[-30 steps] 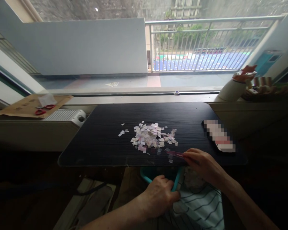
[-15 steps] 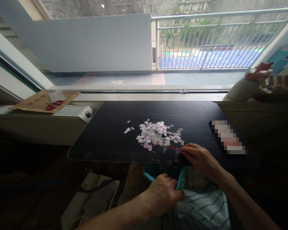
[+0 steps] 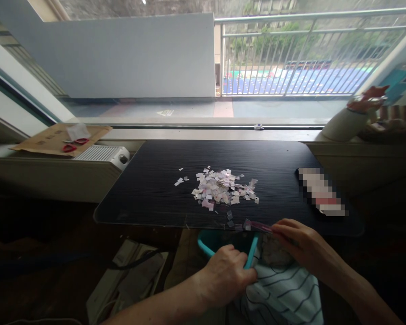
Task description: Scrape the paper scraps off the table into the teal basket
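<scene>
Right hand (image 3: 302,243) at near edge of black ribbed table (image 3: 149,198), fingers pinched on thin pink flat strip (image 3: 259,225). Strip lies on table edge, beside stray scraps.
Left hand (image 3: 225,276) below edge, fingers clamped on rim of teal plastic basket (image 3: 251,253).
Judgement: keep strip flat on table and basket rim tight under edge, so swept bits drop inside.
Count:
- one heap of small white-pink paper scraps (image 3: 221,189), pieces too many to count
- about four strays near edge
- one strip
- one basket
- one pair of red-handled scissors (image 3: 69,148), far left

black table (image 3: 162,180) | wide window (image 3: 138,58) | balcony railing (image 3: 291,49) | white radiator (image 3: 101,154) | daylight
</scene>
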`<state>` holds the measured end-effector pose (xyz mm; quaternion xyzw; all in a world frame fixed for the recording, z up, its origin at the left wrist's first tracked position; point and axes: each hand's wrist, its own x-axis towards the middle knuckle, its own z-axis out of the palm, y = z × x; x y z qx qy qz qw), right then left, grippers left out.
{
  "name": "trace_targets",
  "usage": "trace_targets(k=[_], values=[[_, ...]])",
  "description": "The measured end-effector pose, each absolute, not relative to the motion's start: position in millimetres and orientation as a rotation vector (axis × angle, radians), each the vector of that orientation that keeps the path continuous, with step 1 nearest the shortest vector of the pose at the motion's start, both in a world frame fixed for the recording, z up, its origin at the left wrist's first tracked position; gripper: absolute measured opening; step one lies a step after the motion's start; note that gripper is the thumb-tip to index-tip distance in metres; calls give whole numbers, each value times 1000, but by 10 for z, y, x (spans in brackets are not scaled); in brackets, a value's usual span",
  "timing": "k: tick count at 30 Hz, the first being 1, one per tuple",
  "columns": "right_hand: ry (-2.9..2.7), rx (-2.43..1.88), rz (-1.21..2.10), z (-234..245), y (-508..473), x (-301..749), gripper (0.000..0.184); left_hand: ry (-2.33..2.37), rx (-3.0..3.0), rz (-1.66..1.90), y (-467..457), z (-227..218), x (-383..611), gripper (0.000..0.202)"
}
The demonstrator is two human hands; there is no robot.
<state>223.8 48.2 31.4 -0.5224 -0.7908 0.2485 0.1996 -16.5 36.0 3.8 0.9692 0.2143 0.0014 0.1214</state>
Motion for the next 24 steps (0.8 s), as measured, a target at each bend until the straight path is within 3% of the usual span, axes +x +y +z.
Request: trace_targets(k=[13,24], values=[[-2308,-1389,824,406,507,2125,26,650,2831,-8,313,70,-211,6],[-2276,-1333,688,345,850,1872,20,645,2821,-72,318,102,-264,5]])
